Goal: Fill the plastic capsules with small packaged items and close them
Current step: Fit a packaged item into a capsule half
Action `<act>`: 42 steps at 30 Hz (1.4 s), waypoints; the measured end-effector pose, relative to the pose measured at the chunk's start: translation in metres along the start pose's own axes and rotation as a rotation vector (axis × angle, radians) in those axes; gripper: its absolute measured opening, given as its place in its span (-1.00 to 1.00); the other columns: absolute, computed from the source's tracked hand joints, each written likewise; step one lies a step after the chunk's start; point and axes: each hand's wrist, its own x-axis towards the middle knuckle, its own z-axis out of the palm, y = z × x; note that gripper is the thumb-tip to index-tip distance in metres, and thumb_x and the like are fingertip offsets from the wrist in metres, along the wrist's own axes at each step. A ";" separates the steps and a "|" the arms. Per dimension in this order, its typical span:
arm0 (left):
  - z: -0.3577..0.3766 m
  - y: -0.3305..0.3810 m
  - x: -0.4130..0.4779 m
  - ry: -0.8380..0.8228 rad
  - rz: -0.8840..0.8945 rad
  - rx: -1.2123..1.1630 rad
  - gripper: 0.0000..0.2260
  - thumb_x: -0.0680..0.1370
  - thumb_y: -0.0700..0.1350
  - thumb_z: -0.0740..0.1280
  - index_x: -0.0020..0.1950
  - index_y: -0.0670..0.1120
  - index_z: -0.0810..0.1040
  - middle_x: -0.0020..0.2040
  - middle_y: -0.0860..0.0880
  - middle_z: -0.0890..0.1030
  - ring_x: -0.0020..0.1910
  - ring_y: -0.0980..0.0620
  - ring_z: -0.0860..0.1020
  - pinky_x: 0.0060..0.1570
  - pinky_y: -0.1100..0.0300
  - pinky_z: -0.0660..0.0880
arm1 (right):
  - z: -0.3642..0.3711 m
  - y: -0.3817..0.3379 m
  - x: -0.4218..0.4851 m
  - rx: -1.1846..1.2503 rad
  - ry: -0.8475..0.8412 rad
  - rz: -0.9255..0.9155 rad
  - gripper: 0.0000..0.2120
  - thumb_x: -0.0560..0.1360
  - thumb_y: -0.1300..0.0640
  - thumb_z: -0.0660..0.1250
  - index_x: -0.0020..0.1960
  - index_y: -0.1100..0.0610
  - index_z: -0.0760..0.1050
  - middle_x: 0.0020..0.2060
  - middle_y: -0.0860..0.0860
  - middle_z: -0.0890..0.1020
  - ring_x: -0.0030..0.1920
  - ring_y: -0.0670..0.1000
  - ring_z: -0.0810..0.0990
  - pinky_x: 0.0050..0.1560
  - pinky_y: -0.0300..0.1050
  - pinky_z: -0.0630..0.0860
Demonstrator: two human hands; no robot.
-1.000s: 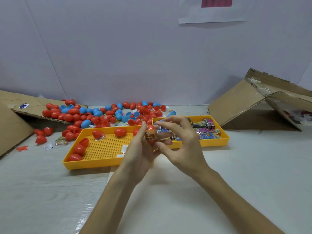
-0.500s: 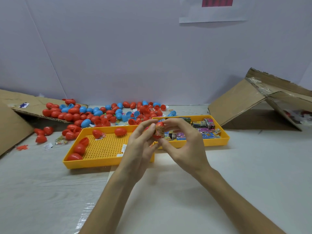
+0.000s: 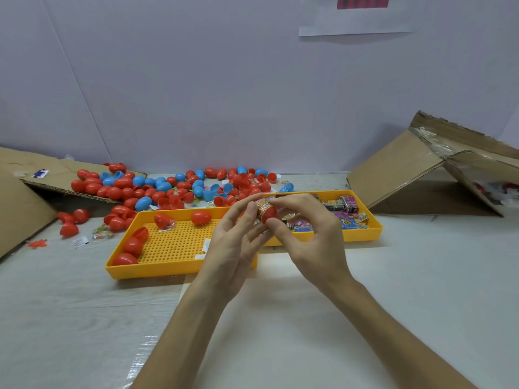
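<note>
- Capsule (image 3: 269, 215): a red half held up over the trays in the head view, with a gold packet (image 3: 262, 206) sticking out of its open end. Fingers cover its underside.
- Right hand (image 3: 309, 240): thumb and forefinger grip the capsule.
- Left hand (image 3: 233, 242): fingertips pinch the packet's end; its palm side is hidden.
- Right tray (image 3: 373, 220): holds more packets, and its near-left part is blocked by the hands.
- Left tray (image 3: 179, 269): holds a few red capsules, with its right corner behind the left hand.
- Pile (image 3: 168, 189): red and blue capsules along the wall; single pieces are hard to tell apart.
- Box (image 3: 398, 169): cut off at the right edge.
- Table (image 3: 421, 276): bare in front of the trays and beside both forearms.
</note>
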 end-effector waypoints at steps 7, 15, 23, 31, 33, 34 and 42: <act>-0.001 0.000 0.000 0.066 0.081 0.083 -0.89 0.45 -0.03 0.42 -0.10 0.01 0.73 -0.01 -0.10 0.72 0.02 -0.06 0.70 -0.10 0.19 0.63 | 0.001 -0.004 0.000 0.109 -0.026 0.114 -0.71 0.43 0.12 0.55 0.13 0.08 0.63 -0.04 -0.06 0.71 -0.02 -0.03 0.69 0.00 -0.10 0.63; 0.000 0.003 0.000 0.072 0.115 0.108 -0.89 0.46 -0.04 0.39 -0.18 0.05 0.72 -0.02 -0.06 0.73 -0.02 -0.05 0.70 -0.14 0.20 0.62 | 0.003 -0.005 -0.001 0.164 -0.028 0.152 -0.72 0.43 0.17 0.55 0.12 0.03 0.65 -0.04 -0.10 0.73 0.00 -0.06 0.70 0.02 -0.16 0.62; -0.001 0.002 0.001 0.073 0.114 0.090 -0.91 0.45 -0.04 0.40 -0.18 0.03 0.71 0.06 -0.02 0.73 0.01 -0.05 0.71 -0.12 0.20 0.63 | 0.003 -0.001 0.001 0.137 0.023 0.097 -0.72 0.40 0.12 0.56 0.10 0.13 0.69 -0.02 -0.06 0.70 0.05 -0.02 0.68 0.00 -0.08 0.64; -0.002 0.001 0.000 0.054 0.106 0.138 -0.79 0.38 0.03 0.48 -0.01 0.06 0.74 0.00 -0.05 0.73 -0.03 0.00 0.71 -0.10 0.18 0.63 | 0.003 0.001 -0.001 0.075 0.056 0.056 -0.66 0.36 0.20 0.58 0.12 0.20 0.68 -0.04 -0.08 0.70 0.05 -0.12 0.66 0.08 -0.27 0.57; -0.003 0.001 0.000 0.051 0.094 0.143 -0.78 0.42 0.01 0.46 0.04 0.05 0.73 0.01 -0.07 0.72 -0.04 0.00 0.70 -0.08 0.16 0.63 | 0.002 0.001 -0.001 0.069 0.059 0.042 -0.67 0.35 0.23 0.59 0.11 0.20 0.69 -0.03 -0.07 0.70 0.06 -0.11 0.66 0.08 -0.24 0.58; -0.003 0.001 0.000 0.049 0.085 0.144 -0.79 0.45 -0.01 0.44 0.07 0.04 0.71 0.02 -0.07 0.72 -0.04 -0.01 0.70 -0.07 0.16 0.63 | 0.002 0.001 0.000 0.074 0.056 0.037 -0.67 0.36 0.23 0.59 0.11 0.18 0.69 -0.01 -0.06 0.70 0.08 -0.09 0.66 0.08 -0.21 0.59; -0.003 0.004 -0.001 0.023 0.021 0.095 -0.74 0.56 -0.10 0.32 0.24 -0.05 0.62 0.12 -0.09 0.71 0.10 -0.02 0.69 -0.03 0.20 0.62 | -0.002 0.001 0.003 0.171 0.026 0.110 -0.82 0.50 0.21 0.49 0.10 0.11 0.69 -0.01 -0.07 0.72 0.03 -0.01 0.70 0.03 -0.16 0.62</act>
